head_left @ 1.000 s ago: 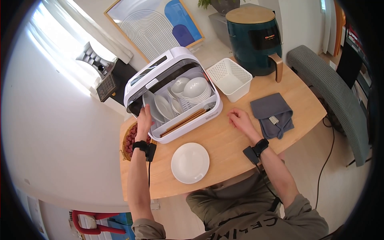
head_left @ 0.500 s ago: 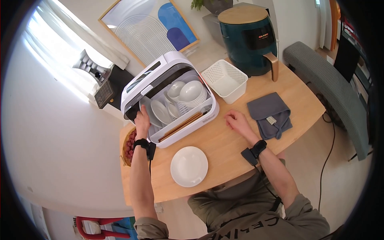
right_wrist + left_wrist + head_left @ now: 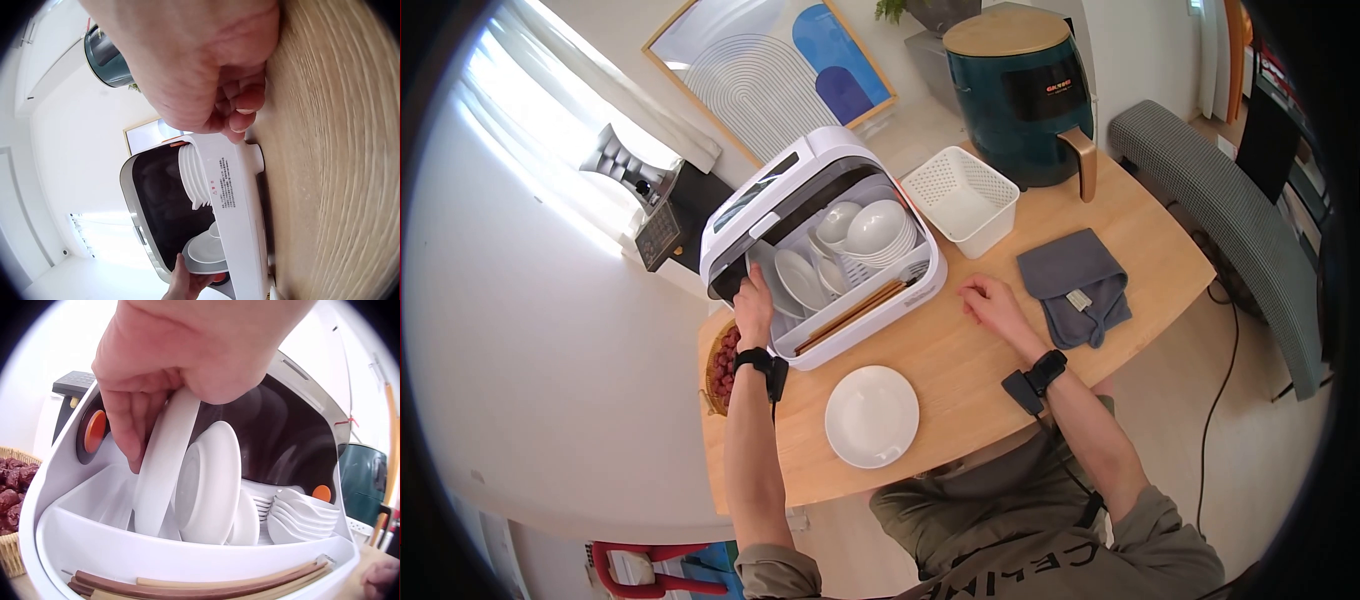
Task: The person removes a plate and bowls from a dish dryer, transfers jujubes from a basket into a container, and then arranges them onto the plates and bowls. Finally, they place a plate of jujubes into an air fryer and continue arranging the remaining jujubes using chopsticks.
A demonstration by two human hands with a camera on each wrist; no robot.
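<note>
My left hand (image 3: 752,305) reaches into the left end of a white dish storage box (image 3: 925,292) with its lid raised. Between thumb and fingers it grips the upper edge of a white plate (image 3: 164,469), which stands on edge in the rack. Smaller dishes (image 3: 209,484) lean upright beside that plate, with stacked white bowls (image 3: 878,230) farther right. Chopsticks (image 3: 850,318) lie in the box's front compartment. My right hand (image 3: 992,305) rests on the table to the right of the box, fingers loosely curled and holding nothing.
Another white plate (image 3: 872,416) lies flat near the table's front edge. A white perforated basket (image 3: 990,232) and a green air fryer (image 3: 1015,110) stand at the back right. A grey cloth (image 3: 1075,285) lies right of my right hand; a basket of red fruit (image 3: 722,370) sits at the left.
The head view has shifted a little, so the table and box sit slightly lower and to the left. My left hand stays at the plate in the box; the right hand keeps its place.
</note>
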